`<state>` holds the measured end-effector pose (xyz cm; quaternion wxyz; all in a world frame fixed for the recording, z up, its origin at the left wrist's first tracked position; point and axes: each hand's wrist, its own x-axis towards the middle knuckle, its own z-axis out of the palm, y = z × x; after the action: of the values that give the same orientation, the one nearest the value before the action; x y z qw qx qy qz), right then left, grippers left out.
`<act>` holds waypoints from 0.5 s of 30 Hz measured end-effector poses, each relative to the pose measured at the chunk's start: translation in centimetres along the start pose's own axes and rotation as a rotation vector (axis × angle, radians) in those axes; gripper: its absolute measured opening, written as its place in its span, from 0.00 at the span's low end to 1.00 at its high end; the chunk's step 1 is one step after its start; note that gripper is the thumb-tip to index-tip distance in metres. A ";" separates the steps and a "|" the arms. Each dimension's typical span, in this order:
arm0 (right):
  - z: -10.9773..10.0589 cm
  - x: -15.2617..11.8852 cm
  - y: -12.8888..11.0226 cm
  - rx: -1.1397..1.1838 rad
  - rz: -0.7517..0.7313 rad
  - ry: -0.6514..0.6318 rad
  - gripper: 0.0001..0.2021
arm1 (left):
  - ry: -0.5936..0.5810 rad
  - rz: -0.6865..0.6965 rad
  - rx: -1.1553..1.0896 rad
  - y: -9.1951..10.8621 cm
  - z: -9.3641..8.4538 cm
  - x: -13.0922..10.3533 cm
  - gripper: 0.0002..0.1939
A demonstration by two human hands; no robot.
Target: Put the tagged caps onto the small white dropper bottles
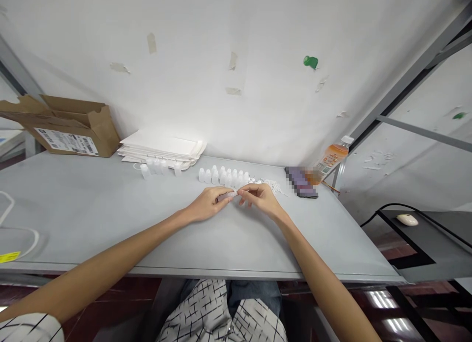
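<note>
Near the middle of the grey table (147, 234), my left hand (206, 203) is closed around a small whitish bottle (225, 196) lying sideways. My right hand (260, 197) pinches at the bottle's right end; whether a small part sits between its fingertips is too small to tell. Just behind my hands stand rows of small white bottles (215, 176). White loops and small parts (272, 185) lie behind my right hand. Farther left, another group of small bottles (157, 166) has thin pieces at the tops.
An open cardboard box (105, 135) and a stack of white envelopes (158, 145) are at the back left. A phone (300, 182) and an orange drink bottle (330, 160) are at the back right. A white cord (35, 241) lies at the left edge.
</note>
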<state>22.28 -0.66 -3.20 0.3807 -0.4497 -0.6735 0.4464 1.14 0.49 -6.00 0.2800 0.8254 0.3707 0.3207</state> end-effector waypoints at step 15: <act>0.3 -0.3 -0.5 -0.043 -0.006 -0.117 0.10 | -0.091 -0.035 -0.019 0.6 -0.6 -0.2 0.23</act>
<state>21.93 -1.10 -2.86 0.3320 -0.4289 -0.7054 0.4562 0.82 0.13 -5.23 0.3101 0.8297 0.3688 0.2817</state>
